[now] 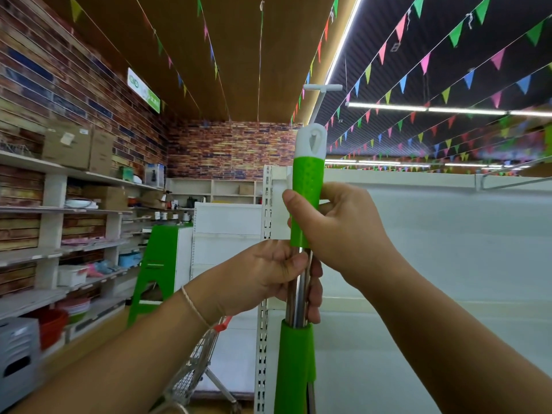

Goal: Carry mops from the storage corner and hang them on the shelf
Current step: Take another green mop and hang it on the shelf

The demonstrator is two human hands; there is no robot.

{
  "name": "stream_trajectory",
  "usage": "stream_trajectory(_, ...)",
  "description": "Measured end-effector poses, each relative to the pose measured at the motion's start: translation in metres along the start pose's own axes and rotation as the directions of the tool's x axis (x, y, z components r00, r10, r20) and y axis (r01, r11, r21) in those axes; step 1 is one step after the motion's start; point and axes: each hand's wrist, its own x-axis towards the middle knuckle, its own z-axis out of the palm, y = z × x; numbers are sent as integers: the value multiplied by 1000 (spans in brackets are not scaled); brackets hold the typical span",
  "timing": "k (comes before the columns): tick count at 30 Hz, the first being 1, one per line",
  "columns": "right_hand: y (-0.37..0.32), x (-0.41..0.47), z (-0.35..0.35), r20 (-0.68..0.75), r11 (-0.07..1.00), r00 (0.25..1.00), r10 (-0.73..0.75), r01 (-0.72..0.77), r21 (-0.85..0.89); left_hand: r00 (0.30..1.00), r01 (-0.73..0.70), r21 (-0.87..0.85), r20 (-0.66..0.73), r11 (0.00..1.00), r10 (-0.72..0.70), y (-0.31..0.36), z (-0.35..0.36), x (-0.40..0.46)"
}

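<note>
Head view shows the mop handle [307, 201] upright at centre, its white hanging cap [312, 141] at 12 o'clock. Right hand [340, 231] clenches the green sleeve; left hand [274, 276] wraps the steel tube below. Carrying seems done; next, the cap's hole must meet a hook on the white shelf [448, 234] behind. Green wall sign [143, 89] at 10 o'clock is unreadable.

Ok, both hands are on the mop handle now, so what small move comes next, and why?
Probably lift the mop handle a little toward the white hook above it. The right hand grips the green sleeve, the left hand the steel pole, and the hanging hole sits below the hook.
</note>
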Motion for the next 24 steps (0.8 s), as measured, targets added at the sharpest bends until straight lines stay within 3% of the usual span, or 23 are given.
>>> stream_trajectory(10,35,10,18,25,991,993,114,-112,-68,994,80,-43,-72,996,-83,-39,-17,16)
stream_trajectory(17,62,32,33,-13,970,980,201,-200,-140,917,159,0,-371,987,-148,-62,-25,33)
stream_trajectory(21,76,43,44,-76,953,975,207,-219,-212,840,229,109,-523,967,-140,-69,-24,47)
stream_trajectory(24,81,48,47,-114,930,976,188,-214,-299,811,334,417,-585,845,-32,-72,-28,50)
